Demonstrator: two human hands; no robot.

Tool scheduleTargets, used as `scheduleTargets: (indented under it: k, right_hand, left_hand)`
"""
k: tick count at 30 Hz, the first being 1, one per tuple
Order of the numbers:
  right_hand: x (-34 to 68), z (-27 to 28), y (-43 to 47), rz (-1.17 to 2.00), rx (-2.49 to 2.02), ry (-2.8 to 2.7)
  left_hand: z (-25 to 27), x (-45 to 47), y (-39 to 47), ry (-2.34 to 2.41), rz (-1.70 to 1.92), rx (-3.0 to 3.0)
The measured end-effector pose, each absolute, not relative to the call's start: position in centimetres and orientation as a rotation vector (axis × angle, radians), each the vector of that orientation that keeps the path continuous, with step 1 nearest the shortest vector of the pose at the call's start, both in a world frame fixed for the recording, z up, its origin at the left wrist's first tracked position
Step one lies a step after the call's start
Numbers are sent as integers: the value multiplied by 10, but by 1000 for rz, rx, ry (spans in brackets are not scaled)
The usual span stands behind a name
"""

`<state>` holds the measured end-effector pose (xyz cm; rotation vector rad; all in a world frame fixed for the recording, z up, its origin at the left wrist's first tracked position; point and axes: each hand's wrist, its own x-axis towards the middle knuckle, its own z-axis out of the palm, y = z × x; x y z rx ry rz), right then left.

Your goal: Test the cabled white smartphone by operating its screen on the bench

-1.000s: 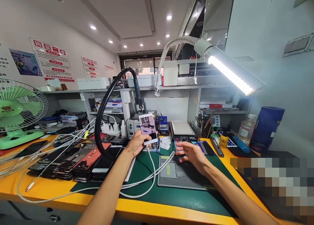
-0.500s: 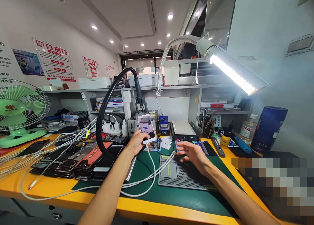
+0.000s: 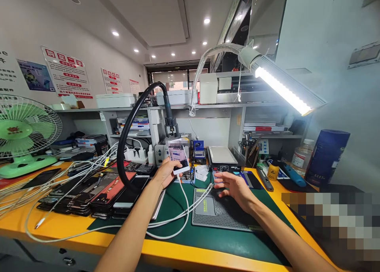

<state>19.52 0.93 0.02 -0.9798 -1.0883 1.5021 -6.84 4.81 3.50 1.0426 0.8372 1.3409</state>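
A white smartphone (image 3: 179, 156) with a lit screen is held tilted upright in my left hand (image 3: 167, 173), its thumb over the lower part of the screen. A white charging cable (image 3: 183, 194) runs from the phone's bottom end down to the green mat (image 3: 166, 214). My right hand (image 3: 234, 188) hovers over a grey perforated pad (image 3: 228, 216), fingers spread and nothing seen in them. Bundled white cable loops end close to its fingertips; I cannot tell whether they touch.
Stacked phones and phone parts (image 3: 97, 193) lie at left beside tangled white cables and a green fan (image 3: 20, 133). A black hose (image 3: 121, 141) arches behind my left arm. A heating plate (image 3: 222, 157) stands at the back; a lit lamp (image 3: 285, 86) hangs above right.
The picture on the phone's screen has shifted a little. Both hands keep nearly the same place, and the whole view has moved very slightly.
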Motion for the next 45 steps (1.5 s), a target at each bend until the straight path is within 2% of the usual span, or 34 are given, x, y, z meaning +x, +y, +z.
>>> scheduleTargets:
  k: [31, 38, 45]
  right_hand:
    - [195, 1, 7, 1530, -970, -1102]
    - [192, -2, 9, 1472, -961, -1162]
    - [184, -4, 4, 1381, -912, -1343]
  left_hand:
    - [38, -68, 47, 783, 1295, 1035]
    - [40, -58, 34, 501, 1056, 936]
    - [17, -26, 27, 363, 773, 906]
